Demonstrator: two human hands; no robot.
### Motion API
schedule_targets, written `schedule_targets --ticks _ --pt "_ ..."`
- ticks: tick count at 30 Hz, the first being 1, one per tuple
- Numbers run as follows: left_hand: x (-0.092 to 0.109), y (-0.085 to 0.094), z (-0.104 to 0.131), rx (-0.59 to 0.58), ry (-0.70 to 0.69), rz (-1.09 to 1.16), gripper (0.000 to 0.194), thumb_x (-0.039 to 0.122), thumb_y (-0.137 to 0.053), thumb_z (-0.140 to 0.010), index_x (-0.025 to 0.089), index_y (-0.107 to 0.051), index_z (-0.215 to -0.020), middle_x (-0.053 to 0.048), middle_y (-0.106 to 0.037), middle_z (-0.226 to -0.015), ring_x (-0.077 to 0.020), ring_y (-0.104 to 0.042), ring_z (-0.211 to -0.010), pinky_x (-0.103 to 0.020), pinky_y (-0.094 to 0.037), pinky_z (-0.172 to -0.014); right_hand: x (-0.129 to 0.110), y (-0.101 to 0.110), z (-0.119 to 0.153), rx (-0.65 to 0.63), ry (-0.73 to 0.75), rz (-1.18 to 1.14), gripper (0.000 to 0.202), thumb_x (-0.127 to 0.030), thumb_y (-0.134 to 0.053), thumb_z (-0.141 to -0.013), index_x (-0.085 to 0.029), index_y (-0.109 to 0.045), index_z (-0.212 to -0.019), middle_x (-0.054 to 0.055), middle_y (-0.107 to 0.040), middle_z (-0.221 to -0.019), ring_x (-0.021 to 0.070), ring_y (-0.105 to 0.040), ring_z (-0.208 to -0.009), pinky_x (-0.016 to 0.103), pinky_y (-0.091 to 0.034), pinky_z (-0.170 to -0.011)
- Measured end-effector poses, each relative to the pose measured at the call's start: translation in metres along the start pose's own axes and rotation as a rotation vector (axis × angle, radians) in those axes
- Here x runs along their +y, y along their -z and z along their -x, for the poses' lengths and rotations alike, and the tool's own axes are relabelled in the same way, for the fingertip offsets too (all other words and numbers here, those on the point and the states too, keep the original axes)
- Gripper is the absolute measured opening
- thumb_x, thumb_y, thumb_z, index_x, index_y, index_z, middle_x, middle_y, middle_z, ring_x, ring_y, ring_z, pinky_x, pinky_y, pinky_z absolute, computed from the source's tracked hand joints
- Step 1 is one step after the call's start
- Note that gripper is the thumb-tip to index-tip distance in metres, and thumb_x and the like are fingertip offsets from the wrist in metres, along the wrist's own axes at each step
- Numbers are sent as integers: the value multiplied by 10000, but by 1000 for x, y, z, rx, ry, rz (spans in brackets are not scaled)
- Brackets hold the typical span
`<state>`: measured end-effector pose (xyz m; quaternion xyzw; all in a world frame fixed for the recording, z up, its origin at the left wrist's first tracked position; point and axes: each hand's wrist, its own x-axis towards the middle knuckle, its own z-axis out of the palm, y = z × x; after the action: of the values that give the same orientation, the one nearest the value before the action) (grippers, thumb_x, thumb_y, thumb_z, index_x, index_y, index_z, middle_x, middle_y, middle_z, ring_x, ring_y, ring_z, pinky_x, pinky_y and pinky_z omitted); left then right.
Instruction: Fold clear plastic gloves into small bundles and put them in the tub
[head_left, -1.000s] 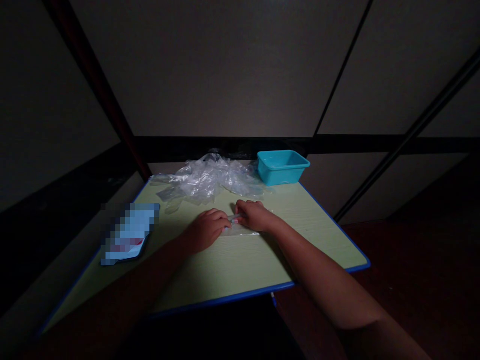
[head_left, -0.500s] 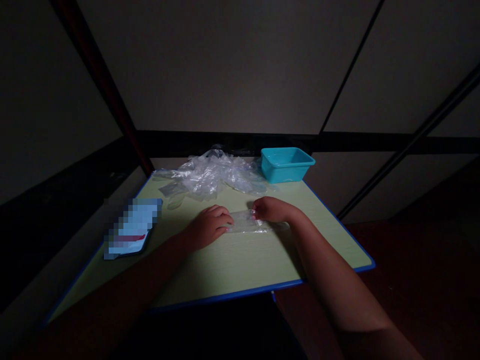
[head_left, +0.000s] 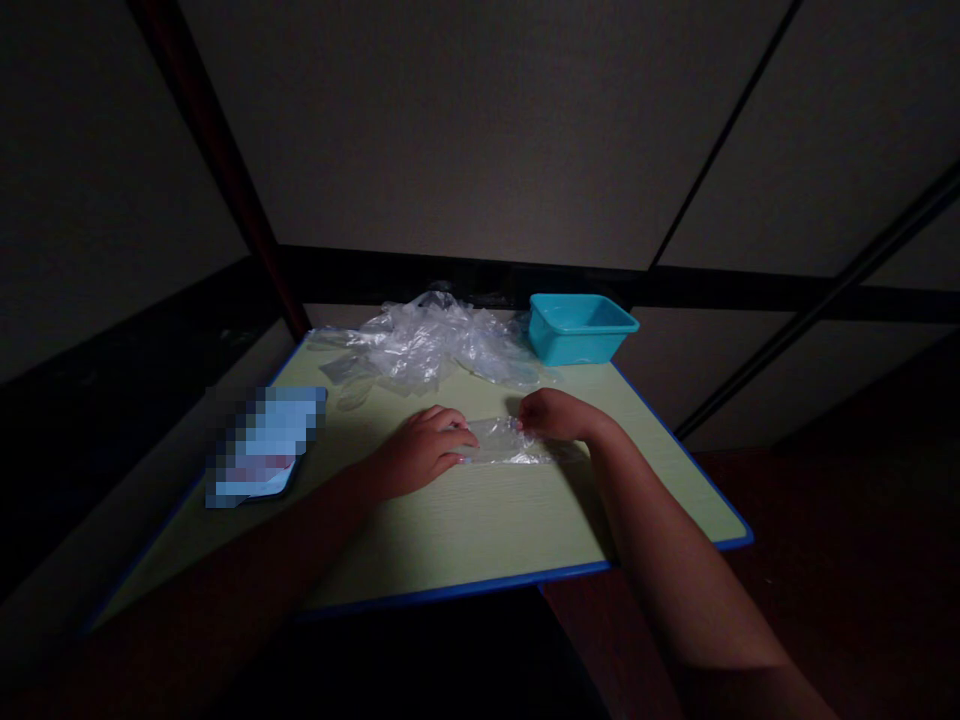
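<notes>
A clear plastic bag (head_left: 499, 441) lies flat on the table, stretched out sideways between my hands. My left hand (head_left: 421, 452) rests palm down at the bag's left end, its thumb and fingers apart and the tips touching the plastic. Over the right part of the bag, my right hand (head_left: 559, 415) is curled, its fingertips pinched on the plastic near the far edge. The bag's right end shows faintly below the right wrist.
Behind the hands spreads a heap of crumpled clear plastic bags (head_left: 427, 345). A turquoise basket (head_left: 577, 348) stands at the back right corner. A phone (head_left: 277, 440), partly blurred out, lies at the left. The pale green table (head_left: 450, 545) has a blue rim, with wall panels behind it.
The view has shifted slightly. My right hand has moved a little to the right along the bag, and more of the plastic shows between my hands. The left hand stays at the bag's left end.
</notes>
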<state>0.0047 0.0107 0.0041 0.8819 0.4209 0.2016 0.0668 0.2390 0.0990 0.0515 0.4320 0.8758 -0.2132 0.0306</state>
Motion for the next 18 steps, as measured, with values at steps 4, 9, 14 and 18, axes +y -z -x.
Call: schedule_targets --ticks 4,9,14,18 --pt "2 1 0 17 10 17 235 198 -564 -853 242 -660 -1063 -67 -568 -1067 -226 -491 -1032 -370 -399 -915 5 5 2 37 -105 92 189 -228 -584 -778 -103 -720 -816 63 -683 -740 143 -547 -654 223 -340 -559" --pt "2 1 1 27 9 13 254 198 -557 -858 269 -663 -1077 -63 -563 -1078 -223 -494 -1028 -366 -413 -902 11 9 3 61 -196 137 207 -259 -588 -785 -117 -729 -838 84 -699 -777 158 -577 -652 232 -344 -539" --pt "4 2 1 10 16 4 248 189 -557 -852 243 -652 -1074 -69 -565 -1070 -229 -491 -1036 -376 -411 -909 10 11 4 16 -235 125 255 -320 -567 -816 -119 -718 -773 90 -682 -696 155 -568 -588 245 -348 -527" --pt "4 3 0 7 10 15 210 202 -556 -851 223 -647 -1039 -73 -567 -1070 -228 -491 -1021 -385 -408 -909 8 13 6 32 -189 45 238 -318 -575 -814 -120 -674 -725 71 -651 -637 133 -535 -535 234 -346 -496"
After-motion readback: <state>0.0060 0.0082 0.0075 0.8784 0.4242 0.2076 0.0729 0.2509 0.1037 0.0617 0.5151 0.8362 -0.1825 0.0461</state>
